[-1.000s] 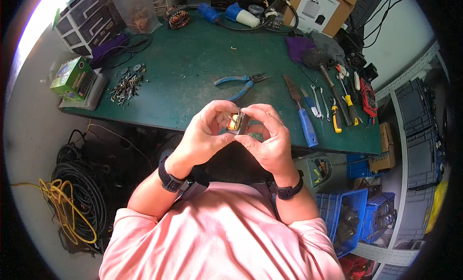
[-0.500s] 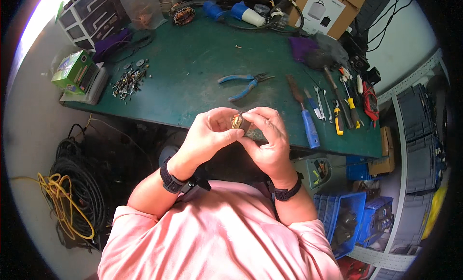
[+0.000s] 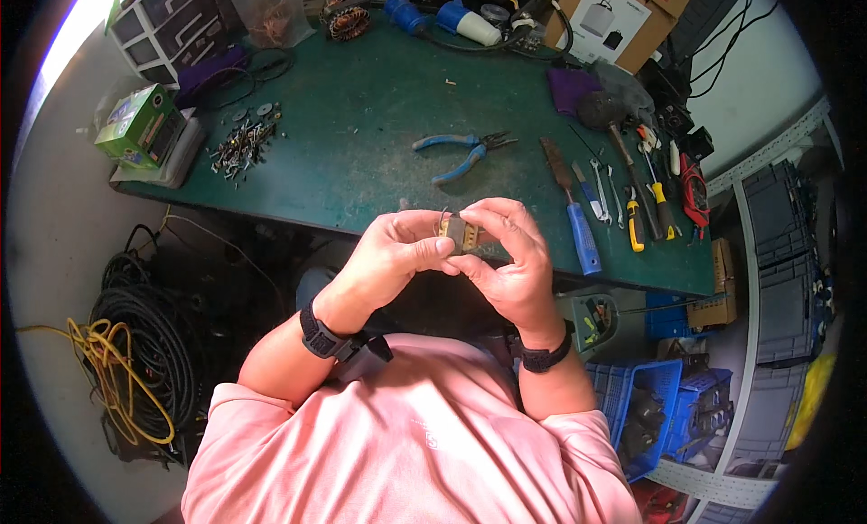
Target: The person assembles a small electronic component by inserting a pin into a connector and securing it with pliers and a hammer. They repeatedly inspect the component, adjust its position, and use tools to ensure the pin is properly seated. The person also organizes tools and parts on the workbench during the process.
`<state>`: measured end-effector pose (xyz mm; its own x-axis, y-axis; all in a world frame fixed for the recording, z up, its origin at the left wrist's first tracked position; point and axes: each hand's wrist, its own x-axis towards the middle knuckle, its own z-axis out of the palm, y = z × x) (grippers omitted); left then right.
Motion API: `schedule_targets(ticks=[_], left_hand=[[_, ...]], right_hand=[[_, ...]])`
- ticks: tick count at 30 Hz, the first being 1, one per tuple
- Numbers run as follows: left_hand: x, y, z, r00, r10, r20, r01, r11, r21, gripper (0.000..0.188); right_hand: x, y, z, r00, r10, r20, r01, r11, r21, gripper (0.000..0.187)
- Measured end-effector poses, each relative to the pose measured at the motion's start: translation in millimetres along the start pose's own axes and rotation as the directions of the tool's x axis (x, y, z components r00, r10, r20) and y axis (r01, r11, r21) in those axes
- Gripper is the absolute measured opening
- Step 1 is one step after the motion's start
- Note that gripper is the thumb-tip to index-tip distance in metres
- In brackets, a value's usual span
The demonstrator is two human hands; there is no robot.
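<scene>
Between my two hands is a small transformer (image 3: pixel 459 234), with a grey-brown block core and yellowish ends. My left hand (image 3: pixel 404 246) pinches its left side, thumb in front and fingers behind. On the other side, my right hand (image 3: pixel 510 262) grips it between thumb and fingertips. Both hands are closed on it, just off the near edge of the green workbench (image 3: pixel 361 126). Beyond them on the bench lie blue-handled pliers (image 3: pixel 465 154), their jaws pointing right. Fingers cover part of the transformer's sides.
A pile of screws (image 3: pixel 244 147) lies at the left near a green box (image 3: pixel 140 126). On the right are a blue-handled scraper (image 3: pixel 582 235), wrenches (image 3: pixel 610 194), screwdrivers and a hammer (image 3: pixel 632 167). Blue crates (image 3: pixel 646 407) stand low right; coiled cables (image 3: pixel 135 343) lie low left.
The transformer has been turned in my hands, so its block core and yellow right end now face up more. My right hand has shifted slightly right. The pliers lie as before.
</scene>
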<state>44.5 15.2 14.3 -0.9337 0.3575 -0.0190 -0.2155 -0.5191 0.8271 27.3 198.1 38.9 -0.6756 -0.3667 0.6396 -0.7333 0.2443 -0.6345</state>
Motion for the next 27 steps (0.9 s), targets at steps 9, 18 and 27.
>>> schedule_targets(ticks=[9, 18, 27], left_hand=[[-0.6, -4.6, -2.7, 0.998, 0.061, -0.005, -0.061, 0.998, 0.017, 0.038], [-0.5, -6.2, -5.3, 0.987, 0.157, 0.036, -0.160, 0.982, 0.097, 0.045], [0.6, -0.5, 2.7, 0.974, 0.206, 0.097, -0.220, 0.960, 0.175, 0.040]], right_hand=[[0.3, -4.6, -0.9, 0.997, 0.071, 0.036, -0.074, 0.991, 0.112, 0.048], [-7.1, 1.9, -4.6, 0.977, 0.210, 0.029, -0.210, 0.945, 0.249, 0.033], [-10.4, 0.8, -6.4, 0.993, 0.115, -0.029, -0.107, 0.974, 0.201, 0.030]])
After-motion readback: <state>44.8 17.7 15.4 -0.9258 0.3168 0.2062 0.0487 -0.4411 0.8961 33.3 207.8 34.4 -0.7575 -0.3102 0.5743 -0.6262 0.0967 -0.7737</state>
